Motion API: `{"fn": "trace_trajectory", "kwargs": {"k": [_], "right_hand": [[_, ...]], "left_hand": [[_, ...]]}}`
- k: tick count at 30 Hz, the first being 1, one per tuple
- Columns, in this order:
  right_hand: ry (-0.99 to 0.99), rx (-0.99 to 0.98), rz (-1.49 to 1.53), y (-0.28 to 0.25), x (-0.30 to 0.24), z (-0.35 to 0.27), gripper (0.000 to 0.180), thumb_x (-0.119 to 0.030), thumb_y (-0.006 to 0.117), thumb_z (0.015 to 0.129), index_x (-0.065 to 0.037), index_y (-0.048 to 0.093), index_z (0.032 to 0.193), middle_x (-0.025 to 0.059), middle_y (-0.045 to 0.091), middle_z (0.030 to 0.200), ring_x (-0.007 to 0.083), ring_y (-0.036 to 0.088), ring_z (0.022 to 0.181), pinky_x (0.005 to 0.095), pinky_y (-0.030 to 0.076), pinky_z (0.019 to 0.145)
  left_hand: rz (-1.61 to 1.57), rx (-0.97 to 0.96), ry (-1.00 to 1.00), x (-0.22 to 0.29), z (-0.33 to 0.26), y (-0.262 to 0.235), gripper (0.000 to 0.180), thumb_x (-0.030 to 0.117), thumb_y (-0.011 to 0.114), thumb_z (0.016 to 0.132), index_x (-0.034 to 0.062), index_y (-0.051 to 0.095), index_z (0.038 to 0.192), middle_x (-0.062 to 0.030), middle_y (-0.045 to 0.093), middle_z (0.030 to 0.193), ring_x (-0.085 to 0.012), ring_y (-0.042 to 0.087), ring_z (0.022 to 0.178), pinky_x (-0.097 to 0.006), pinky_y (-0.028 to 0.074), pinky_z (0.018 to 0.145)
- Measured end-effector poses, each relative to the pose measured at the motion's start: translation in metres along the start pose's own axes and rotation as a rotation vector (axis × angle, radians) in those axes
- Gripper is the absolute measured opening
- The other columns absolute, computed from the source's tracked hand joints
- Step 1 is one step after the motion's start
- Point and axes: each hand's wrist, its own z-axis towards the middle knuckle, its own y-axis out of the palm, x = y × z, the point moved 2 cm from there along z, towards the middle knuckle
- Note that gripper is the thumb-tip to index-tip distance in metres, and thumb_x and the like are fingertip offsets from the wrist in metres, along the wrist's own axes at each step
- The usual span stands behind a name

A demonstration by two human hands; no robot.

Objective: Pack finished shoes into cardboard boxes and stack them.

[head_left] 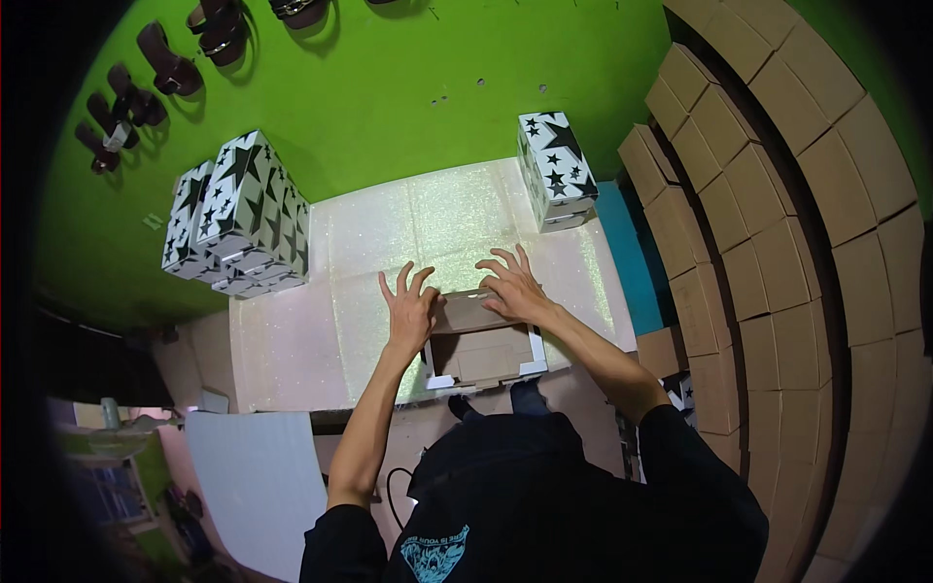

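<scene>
An open cardboard shoebox (486, 358), brown inside with white edges, stands at the near edge of the table. Its far wall or flap (468, 313) is raised between my two hands. At that panel's left end my left hand (412, 313) pinches the cardboard, the other fingers lifted and curled. My right hand (515, 290) grips the top edge at the right end, thumb on the near side and fingers bent over it. What lies under my fingertips is partly hidden.
Star-patterned shoeboxes stand in a stack (243, 209) at the back left and another stack (557, 170) at the back right of the shiny table cover (379, 223). Brown boxes (768, 262) are piled high on the right. Sandals (167, 60) hang on the green wall. A pale board (255, 486) is at lower left.
</scene>
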Motion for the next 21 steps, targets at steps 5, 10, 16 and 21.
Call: {"fn": "trace_trajectory", "kwargs": {"k": [5, 10, 16, 21], "right_hand": [[-0.024, 0.056, 0.079, -0.001, -0.003, 0.009, 0.018, -0.021, 0.078, 0.078, -0.007, 0.069, 0.072, 0.0061, 0.057, 0.13, 0.036, 0.035, 0.139, 0.0699, 0.011, 0.115], [0.003, 0.005, 0.115, 0.0, -0.004, 0.015, 0.015, -0.017, 0.076, 0.079, -0.006, 0.069, 0.071, 0.0057, 0.057, 0.128, 0.0361, 0.034, 0.139, 0.07, 0.009, 0.115], [0.041, -0.025, 0.165, 0.0, -0.008, 0.017, 0.013, -0.014, 0.075, 0.078, -0.005, 0.068, 0.071, 0.0054, 0.056, 0.125, 0.0365, 0.034, 0.139, 0.07, 0.01, 0.115], [0.016, 0.017, 0.121, -0.003, -0.009, 0.014, 0.014, -0.014, 0.076, 0.077, -0.006, 0.066, 0.071, 0.0059, 0.056, 0.124, 0.0367, 0.036, 0.138, 0.0698, 0.011, 0.115]], "left_hand": [[-0.024, -0.001, -0.024, -0.001, 0.0, -0.001, 0.009, 0.007, 0.073, 0.078, 0.0086, 0.069, 0.086, -0.0062, 0.056, 0.132, -0.0378, 0.039, 0.137, -0.074, 0.01, 0.112], [-0.014, -0.045, -0.013, 0.0, 0.002, -0.005, 0.009, 0.011, 0.073, 0.08, 0.0086, 0.07, 0.088, -0.0075, 0.054, 0.135, -0.0391, 0.037, 0.138, -0.074, 0.009, 0.111], [-0.084, -0.132, 0.008, 0.013, 0.017, 0.0, 0.019, 0.021, 0.077, 0.079, 0.0104, 0.075, 0.095, -0.0058, 0.052, 0.14, -0.0382, 0.034, 0.14, -0.075, 0.007, 0.112], [-0.034, -0.232, 0.066, 0.013, 0.024, 0.014, 0.013, 0.021, 0.079, 0.076, 0.0106, 0.076, 0.083, -0.0023, 0.055, 0.137, -0.0367, 0.035, 0.14, -0.075, 0.005, 0.113]]}}
